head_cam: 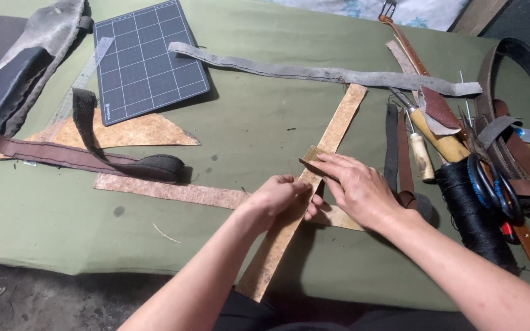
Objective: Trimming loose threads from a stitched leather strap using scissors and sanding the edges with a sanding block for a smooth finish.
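A long tan leather strip (pixel 338 122) runs diagonally across the green cloth table (pixel 246 122), from the far right toward my body. My left hand (pixel 280 196) presses down on the strip near its middle, fingers curled. My right hand (pixel 354 187) lies just beyond it and holds a small flat wooden piece (pixel 311 157) against the strip's edge. A second tan strip (pixel 173 191) lies crosswise under my hands.
A dark cutting mat (pixel 145 58) sits far left, beside dark leather pieces (pixel 13 86) and a brown strap (pixel 62 156). A grey strip (pixel 314 73) lies across the back. At right are wooden-handled awls (pixel 430 138), a black thread spool (pixel 470 208), scissors (pixel 492 184) and belts (pixel 526 153).
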